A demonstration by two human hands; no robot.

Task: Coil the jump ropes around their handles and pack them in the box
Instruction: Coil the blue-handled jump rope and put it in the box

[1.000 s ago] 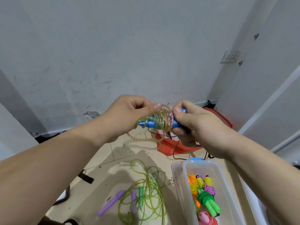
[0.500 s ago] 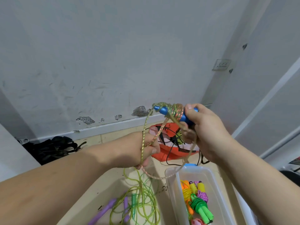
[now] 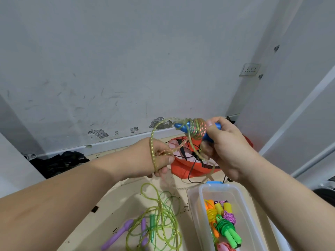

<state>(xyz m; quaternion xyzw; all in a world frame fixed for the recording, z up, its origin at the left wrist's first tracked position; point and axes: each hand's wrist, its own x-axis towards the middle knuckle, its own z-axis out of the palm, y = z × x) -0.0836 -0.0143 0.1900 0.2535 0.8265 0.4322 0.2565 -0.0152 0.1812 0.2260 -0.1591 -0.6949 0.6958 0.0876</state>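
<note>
Your left hand [image 3: 154,157] has left the handles [image 3: 181,126], where it was a second ago, and now sits lower and to the left, with a length of rope [image 3: 152,142] drawn out between the two. Its thumb and fingers pinch that rope, which runs over the hand and arcs up and right to the handles' tips. Your right hand [image 3: 227,149] keeps its place, clenched round the right end of the blue handles with the thumb pressed on top, just beside the coil [image 3: 198,129]. The handles lie roughly level, tips pointing left, with several turns of the speckled rope wound round their middle. More slack hangs below the right hand and trails toward the floor [image 3: 125,201] by the box [image 3: 193,211].

That box, clear plastic and open-topped, stands at near right under your right forearm. Inside lie a green bundle [image 3: 227,230], an orange bundle [image 3: 211,213], a purple bundle [image 3: 228,217] and a pink bundle [image 3: 223,247] at the near edge. Left of the box, a loose rope [image 3: 159,220], green, sprawls uncoiled on the floor among purple handles [image 3: 117,236]. An orange bag [image 3: 188,167] lies farther off, behind your hands, near the wall [image 3: 126,69].
</note>
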